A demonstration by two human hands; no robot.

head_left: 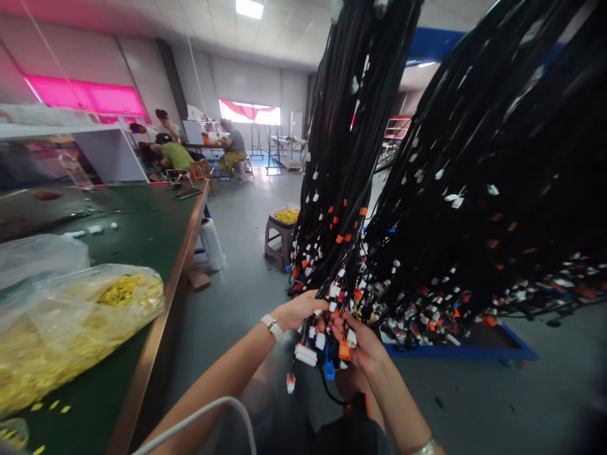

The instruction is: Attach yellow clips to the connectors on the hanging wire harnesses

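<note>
Black wire harnesses (351,126) hang in a thick bundle in front of me, their lower ends crowded with white, orange and blue connectors. My left hand (303,308), with a white watch at the wrist, is closed around wires at the bundle's lower end; its fingertips are partly hidden behind connectors. Just to the right, my right hand (364,342) is closed on the same cluster, beside an orange connector (344,350) and a small white one. Below the hands dangle a wide white connector (306,354), a blue connector (329,369) and a small white-and-red connector (291,383).
More harnesses (512,164) hang at right above a blue-framed base (512,351). At left, a green-topped table (142,234) bears a clear bag of yellow pieces (71,335). A stool (279,239) with yellow pieces stands ahead. Several people sit farther back.
</note>
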